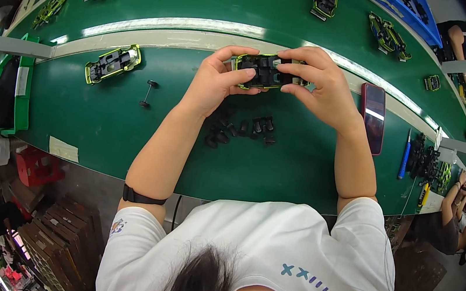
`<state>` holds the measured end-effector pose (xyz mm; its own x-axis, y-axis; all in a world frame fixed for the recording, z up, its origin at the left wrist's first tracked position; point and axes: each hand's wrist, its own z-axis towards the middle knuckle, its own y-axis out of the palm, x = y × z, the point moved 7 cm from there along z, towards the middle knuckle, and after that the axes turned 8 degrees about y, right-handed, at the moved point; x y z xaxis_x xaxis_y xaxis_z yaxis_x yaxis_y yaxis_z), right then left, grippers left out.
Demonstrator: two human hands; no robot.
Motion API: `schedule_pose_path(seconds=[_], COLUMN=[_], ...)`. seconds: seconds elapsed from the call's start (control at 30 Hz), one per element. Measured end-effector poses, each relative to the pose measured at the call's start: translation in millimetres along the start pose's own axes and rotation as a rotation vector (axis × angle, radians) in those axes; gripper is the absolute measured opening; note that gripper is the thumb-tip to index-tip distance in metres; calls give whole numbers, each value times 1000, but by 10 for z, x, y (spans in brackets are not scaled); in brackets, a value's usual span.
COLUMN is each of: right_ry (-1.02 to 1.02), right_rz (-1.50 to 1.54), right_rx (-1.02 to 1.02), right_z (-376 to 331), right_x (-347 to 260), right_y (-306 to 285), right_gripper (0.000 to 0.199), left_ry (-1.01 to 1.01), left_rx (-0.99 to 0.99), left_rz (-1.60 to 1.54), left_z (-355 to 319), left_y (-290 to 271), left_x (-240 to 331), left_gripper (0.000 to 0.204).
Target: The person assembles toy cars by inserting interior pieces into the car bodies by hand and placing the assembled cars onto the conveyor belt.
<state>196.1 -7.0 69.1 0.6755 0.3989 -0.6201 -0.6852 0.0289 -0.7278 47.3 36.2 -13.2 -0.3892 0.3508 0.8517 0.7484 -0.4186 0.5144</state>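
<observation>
Between both hands I hold a green toy car body [265,70] with a black interior, its open side facing up, above the green worktable. My left hand [221,76] grips its left end, thumb laid across the black inside. At the other end, the fingers of my right hand [321,80] pinch the body and reach over its interior. Below my hands lie several small black seat-like parts [244,127] in a loose cluster. To the left rests another green toy car body [113,64], with a wheel axle [148,94] beside it.
A phone [372,120] lies right of my right arm, then a blue cutter knife [405,155] and a pile of black parts [422,159]. A green bin [13,94] stands at the left. More car bodies [325,0] sit on the far belt. Other people work around.
</observation>
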Motion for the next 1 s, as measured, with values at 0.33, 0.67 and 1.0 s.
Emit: schedule_pose_path(seconds=[0.33, 0.67, 1.0], right_ry=[4, 784, 805], right_rz=[-39, 714, 561], right_rx=[72, -41, -48], right_z=[3, -94, -122], right_x=[-43, 651, 718], right_y=[-40, 224, 260], right_gripper=[43, 50, 35], left_ry=[-26, -10, -20], left_rx=[85, 82, 77], left_rz=[23, 43, 68], left_z=[-16, -6, -26], left_y=[-54, -64, -19], left_x=[-25, -21, -49], left_gripper=[32, 32, 35])
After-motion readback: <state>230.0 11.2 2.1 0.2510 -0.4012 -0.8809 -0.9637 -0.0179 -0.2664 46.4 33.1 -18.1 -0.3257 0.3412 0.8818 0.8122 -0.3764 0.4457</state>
